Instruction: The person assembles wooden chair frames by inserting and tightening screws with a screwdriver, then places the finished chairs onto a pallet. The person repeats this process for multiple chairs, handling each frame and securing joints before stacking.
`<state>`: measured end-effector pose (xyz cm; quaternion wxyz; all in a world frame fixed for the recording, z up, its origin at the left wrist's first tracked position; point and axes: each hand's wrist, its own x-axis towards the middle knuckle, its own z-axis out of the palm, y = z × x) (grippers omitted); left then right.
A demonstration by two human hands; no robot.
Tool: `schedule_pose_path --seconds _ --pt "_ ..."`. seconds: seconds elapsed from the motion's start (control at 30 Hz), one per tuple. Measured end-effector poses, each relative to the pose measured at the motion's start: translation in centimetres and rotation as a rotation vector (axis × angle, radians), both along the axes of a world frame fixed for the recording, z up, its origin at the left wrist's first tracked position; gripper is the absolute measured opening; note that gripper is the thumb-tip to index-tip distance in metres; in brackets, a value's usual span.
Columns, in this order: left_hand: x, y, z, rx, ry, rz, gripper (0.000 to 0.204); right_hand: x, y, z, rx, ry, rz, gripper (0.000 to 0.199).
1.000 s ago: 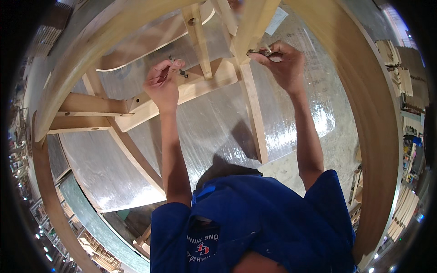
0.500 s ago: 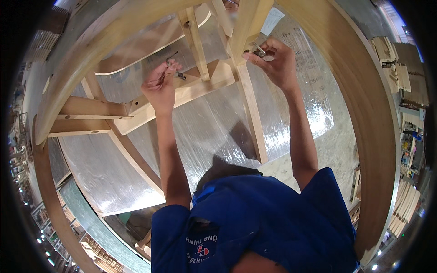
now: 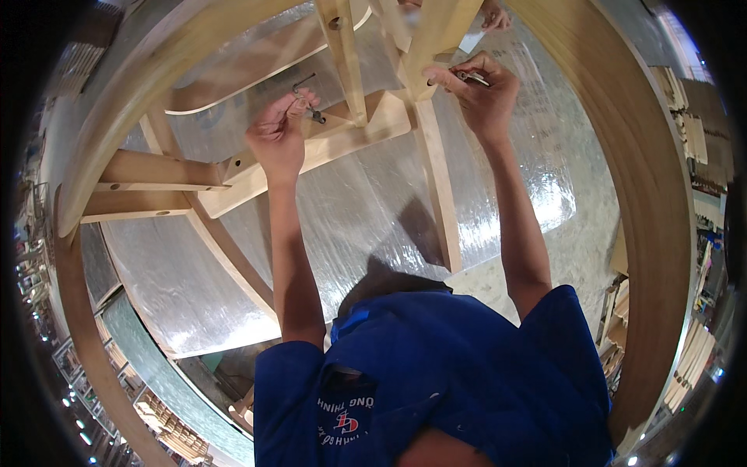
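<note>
My left hand (image 3: 275,134) is closed, pinching a thin L-shaped hex key (image 3: 304,82) with a small dark metal bolt (image 3: 317,116) sticking out beside it. It hangs just above a wooden rail (image 3: 311,153) of the frame. Further right, my right hand (image 3: 492,100) grips a short metal bolt (image 3: 474,77) between thumb and fingers. That bolt is beside a thick wooden leg (image 3: 437,47), and I cannot tell whether the thumb touches the wood. A slim wooden slat (image 3: 343,62) with a hole stands between the two hands.
A broad curved wooden piece (image 3: 634,179) arches along the right, another (image 3: 148,93) along the upper left. Plastic-wrapped sheeting (image 3: 350,210) lies beneath the frame. Another person's hand (image 3: 495,15) shows at the top. Stacked wooden parts (image 3: 691,358) stand at the far right.
My right hand has shifted slightly right, and the bolt in it now lies at a different angle. My left hand keeps its hold. Another person's hand has come into view at the top.
</note>
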<state>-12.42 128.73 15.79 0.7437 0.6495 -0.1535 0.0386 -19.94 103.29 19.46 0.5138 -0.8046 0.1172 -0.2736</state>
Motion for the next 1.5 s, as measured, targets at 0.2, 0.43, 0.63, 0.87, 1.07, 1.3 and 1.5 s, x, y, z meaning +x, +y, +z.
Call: schedule_pose_path --seconds 0.2,0.43,0.63,0.87,1.07,1.3,1.5 --pt "0.9 1.0 0.3 0.039 0.019 -0.208 0.012 -1.2 -0.6 2.4 0.110 0.041 0.274 0.021" --pt "0.4 0.1 0.3 -0.036 0.043 -0.109 0.008 -1.7 -0.5 2.7 -0.091 0.076 0.174 0.018" --pt "0.5 0.6 0.3 0.001 -0.026 0.070 0.010 -1.3 1.2 2.3 0.646 -0.148 0.269 0.018" --pt "0.7 2.9 -0.2 -0.231 0.054 -0.217 0.011 -1.9 1.5 -0.7 0.056 -0.070 0.029 0.009" --pt "0.0 -0.5 3.3 0.071 -0.113 0.180 0.028 -3.0 -1.3 -2.2 0.024 -0.262 0.191 0.048" --pt "0.4 -0.1 0.6 0.054 -0.069 0.072 0.028 -2.1 0.6 0.1 -0.027 -0.221 0.238 0.029" --pt "0.0 0.4 0.9 0.137 -0.200 -0.055 0.018 -3.0 -1.7 -1.4 -0.144 -0.032 0.064 0.035"
